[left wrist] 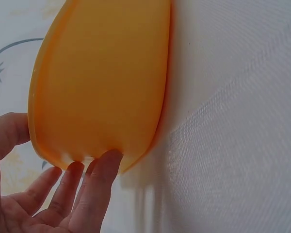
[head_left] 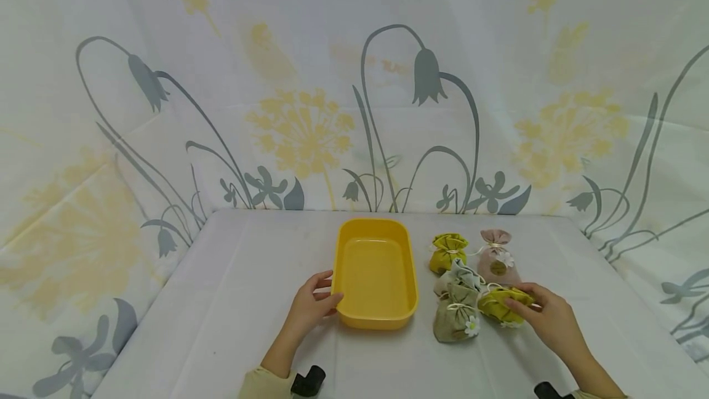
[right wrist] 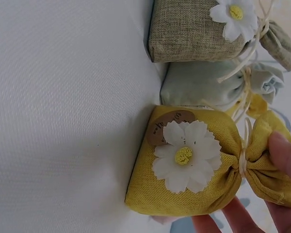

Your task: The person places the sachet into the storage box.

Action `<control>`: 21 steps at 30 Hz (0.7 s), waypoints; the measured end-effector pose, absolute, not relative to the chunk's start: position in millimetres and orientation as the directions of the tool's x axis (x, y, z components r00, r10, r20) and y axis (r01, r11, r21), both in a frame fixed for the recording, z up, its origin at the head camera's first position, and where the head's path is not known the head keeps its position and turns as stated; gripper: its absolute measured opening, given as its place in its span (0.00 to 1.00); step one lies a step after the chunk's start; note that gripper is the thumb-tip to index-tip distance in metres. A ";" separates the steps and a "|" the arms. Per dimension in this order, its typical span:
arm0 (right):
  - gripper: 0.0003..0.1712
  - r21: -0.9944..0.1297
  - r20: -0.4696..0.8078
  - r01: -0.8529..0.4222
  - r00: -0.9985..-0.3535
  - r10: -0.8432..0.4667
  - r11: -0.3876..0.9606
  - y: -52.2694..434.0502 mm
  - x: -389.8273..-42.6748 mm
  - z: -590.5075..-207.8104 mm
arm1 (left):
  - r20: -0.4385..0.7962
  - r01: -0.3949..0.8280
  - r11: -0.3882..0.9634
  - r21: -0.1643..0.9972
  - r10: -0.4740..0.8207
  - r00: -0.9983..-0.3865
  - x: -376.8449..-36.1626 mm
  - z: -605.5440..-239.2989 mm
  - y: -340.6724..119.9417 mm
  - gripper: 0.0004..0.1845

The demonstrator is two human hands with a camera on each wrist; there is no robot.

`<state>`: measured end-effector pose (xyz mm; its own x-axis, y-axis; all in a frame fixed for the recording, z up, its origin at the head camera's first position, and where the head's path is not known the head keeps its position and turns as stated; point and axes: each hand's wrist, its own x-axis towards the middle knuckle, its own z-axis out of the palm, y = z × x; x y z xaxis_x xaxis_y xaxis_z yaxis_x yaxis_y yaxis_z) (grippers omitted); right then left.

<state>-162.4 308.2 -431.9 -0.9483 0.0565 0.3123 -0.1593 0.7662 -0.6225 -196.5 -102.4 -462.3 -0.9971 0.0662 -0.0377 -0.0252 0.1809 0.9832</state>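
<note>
Two hands share it: the left hand [head_left: 311, 305] steadies the yellow tray [head_left: 406, 276] with straight fingers while the right hand [head_left: 548, 316] pinches the yellow-green sachet [head_left: 496, 304] right of that tray, best lifted by its tied neck.

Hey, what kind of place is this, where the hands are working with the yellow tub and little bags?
Probably a staged tabletop: a cloth-covered table, a flower-print curtain behind it, and only a tub and small bags.
</note>
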 end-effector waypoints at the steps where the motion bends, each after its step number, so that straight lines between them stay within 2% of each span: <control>1: 0.17 -0.620 0.319 -0.164 -0.946 0.056 0.768 308.4 -162.4 -431.7 | -0.037 -0.024 0.175 0.984 0.069 -0.997 -196.4 -462.1 -102.2 0.32; 7: 0.14 -0.619 0.357 -0.176 -0.931 0.074 0.766 308.8 -162.3 -429.0 | -0.044 -0.032 0.172 0.985 0.066 -0.997 -195.7 -461.2 -101.7 0.31; 15: 0.17 -0.672 0.279 -0.090 -0.950 0.139 0.735 311.6 -163.1 -422.7 | -0.043 -0.033 0.170 0.985 0.060 -0.997 -194.9 -460.0 -100.9 0.30; 21: 0.20 -0.691 0.270 -0.091 -0.953 0.139 0.717 313.4 -164.4 -414.9 | -0.032 -0.020 0.164 0.986 0.068 -0.997 -196.1 -462.5 -101.5 0.31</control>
